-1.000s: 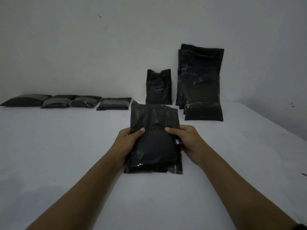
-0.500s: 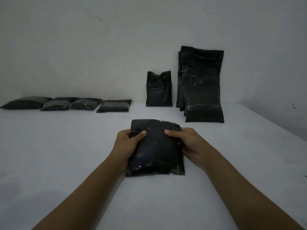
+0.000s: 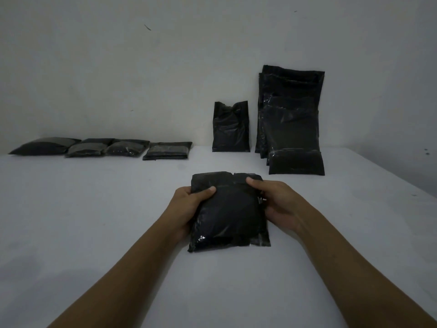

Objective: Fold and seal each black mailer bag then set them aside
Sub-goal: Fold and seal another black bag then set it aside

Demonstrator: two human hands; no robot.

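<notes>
Centrally, the black mailer bag (image 3: 228,211) lies on the white table (image 3: 94,209), its top flap folded over. Left hand (image 3: 189,207) and right hand (image 3: 276,204) grasp its sides, thumbs curled over the top face, remaining fingers hidden beneath.

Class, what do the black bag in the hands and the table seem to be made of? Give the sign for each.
Black bag: likely thin plastic film, glossy; it shows shiny highlights and soft creases. Table: unclear material, with a matte pale surface, smooth, no glare; possibly painted or laminated board.
</notes>
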